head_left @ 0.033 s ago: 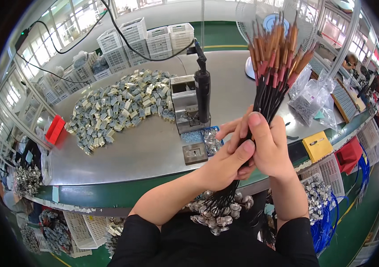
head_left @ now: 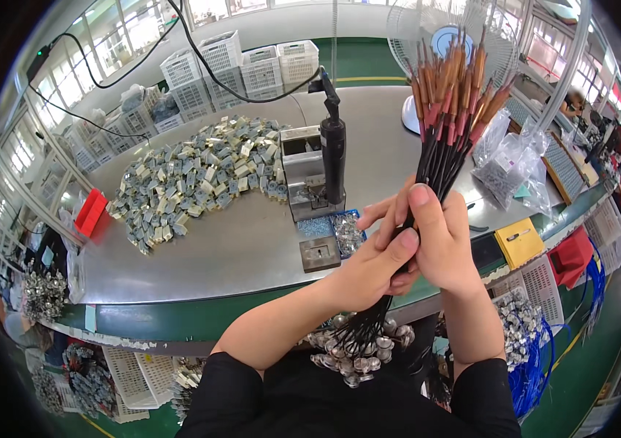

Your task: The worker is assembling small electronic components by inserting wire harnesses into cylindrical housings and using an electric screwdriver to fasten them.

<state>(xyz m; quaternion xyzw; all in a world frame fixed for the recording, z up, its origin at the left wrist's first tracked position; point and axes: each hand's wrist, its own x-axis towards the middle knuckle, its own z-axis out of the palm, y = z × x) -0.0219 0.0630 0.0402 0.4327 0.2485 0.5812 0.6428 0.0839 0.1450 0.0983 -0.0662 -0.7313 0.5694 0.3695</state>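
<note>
From my remote seat I see the fingers of the left hand (head_left: 365, 281) and right hand (head_left: 448, 248) wrapped around the bundle of black leads (head_left: 440, 164) — closed on it at mid-length, thumbs uppermost. Its long axis tilts from metal caps (head_left: 365, 356) below, up and rightward to brown tips (head_left: 448, 87); the right hand is nearer those tips. An upright black tool (head_left: 332, 157) stands apart — beyond the left hand.

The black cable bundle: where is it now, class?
In the head view, the bundle is right of centre, clasped by the left hand and right hand, right of the black upright tool.
</note>
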